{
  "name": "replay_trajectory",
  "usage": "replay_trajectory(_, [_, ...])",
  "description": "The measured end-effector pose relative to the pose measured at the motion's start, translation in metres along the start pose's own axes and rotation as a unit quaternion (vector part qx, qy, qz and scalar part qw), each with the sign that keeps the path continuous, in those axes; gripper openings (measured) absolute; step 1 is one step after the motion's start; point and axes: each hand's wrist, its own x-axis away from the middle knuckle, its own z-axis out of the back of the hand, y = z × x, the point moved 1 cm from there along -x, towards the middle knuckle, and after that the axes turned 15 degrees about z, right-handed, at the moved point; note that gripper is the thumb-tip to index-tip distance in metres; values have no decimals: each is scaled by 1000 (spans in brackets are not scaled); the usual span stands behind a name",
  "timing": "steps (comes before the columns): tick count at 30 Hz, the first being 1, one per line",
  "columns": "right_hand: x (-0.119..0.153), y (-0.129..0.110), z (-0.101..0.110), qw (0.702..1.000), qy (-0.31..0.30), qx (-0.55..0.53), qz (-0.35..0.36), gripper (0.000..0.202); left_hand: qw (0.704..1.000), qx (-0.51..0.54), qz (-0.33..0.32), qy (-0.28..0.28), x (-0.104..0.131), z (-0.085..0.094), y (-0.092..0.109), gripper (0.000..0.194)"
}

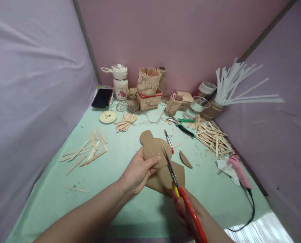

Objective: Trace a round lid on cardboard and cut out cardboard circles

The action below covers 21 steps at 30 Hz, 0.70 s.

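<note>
My left hand (136, 172) grips a rounded brown cardboard piece (151, 148), thumb on top and fingers beneath. A smaller rounded cardboard part (146, 137) shows behind its far edge; I cannot tell if the two are joined. In my right hand (181, 207) are red-handled scissors (192, 212), their blades lying along the right edge of the rounded piece. A larger flat cardboard sheet (177, 173) lies on the table underneath. To the right rests a curved cardboard offcut (185, 160), and a red-and-white pen (169, 141) lies just beyond the held piece.
Loose wooden sticks (89, 150) lie left, with a stick pile (213, 138) at right. Green-handled pruning shears (183, 125) lie behind. A pink glue gun (241, 172) rests at right with its cord. A bottle (120, 84), stick-covered containers (149, 89) and a water cup (197, 106) line the back.
</note>
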Motion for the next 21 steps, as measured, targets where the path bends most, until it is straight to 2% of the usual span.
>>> replay_trajectory(4, [2,2,0,999,11,-31,-29,56,1000,1,2,-7,1,1,0,37])
replay_trajectory(11, [0,1,4,1000,20,2,23,56,1000,-10,2,-7,0,2,-1,41])
replay_trajectory(21, [-2,8,6,998,21,54,14,54,999,-20,10,-24,1,2,-4,42])
